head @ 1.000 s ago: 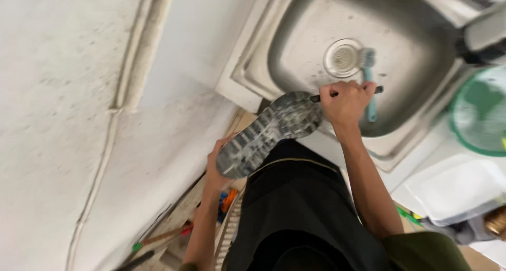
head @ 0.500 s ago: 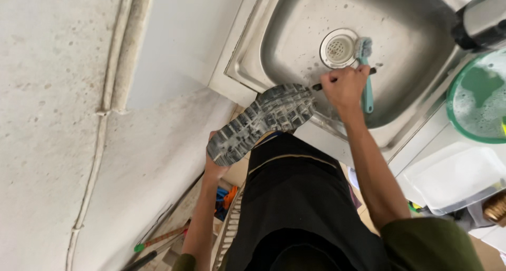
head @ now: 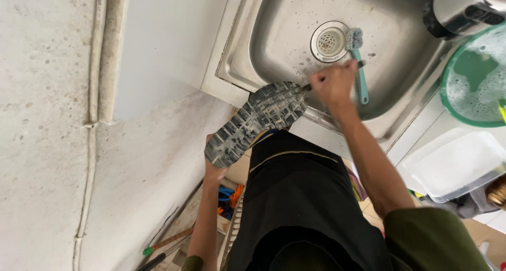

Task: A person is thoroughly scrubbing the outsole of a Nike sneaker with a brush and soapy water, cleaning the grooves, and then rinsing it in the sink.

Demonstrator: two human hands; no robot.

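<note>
Scrubbing one shoe (head: pixel 256 122) sole-up over a steel sink (head: pixel 400 92).
Left hand (head: pixel 213 168) grasps its heel; right hand (head: pixel 332 82) clenches a dark brush handle. One teal brush (head: pixel 358 65) lies in the sink.

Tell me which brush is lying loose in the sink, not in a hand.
The teal-handled brush beside the drain; the dark one is gripped in the right hand against the shoe sole.

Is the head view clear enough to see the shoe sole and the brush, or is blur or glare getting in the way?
Head view: even daylight, the shoe sole's tread sharp; soft glare on the sink wall, no hard shadows; the right hand slightly motion-blurred, its dark tool too thin to identify; wide-angle bending at the edges; left hand mostly hidden under the heel; teal brush in the sink is clear.
</note>
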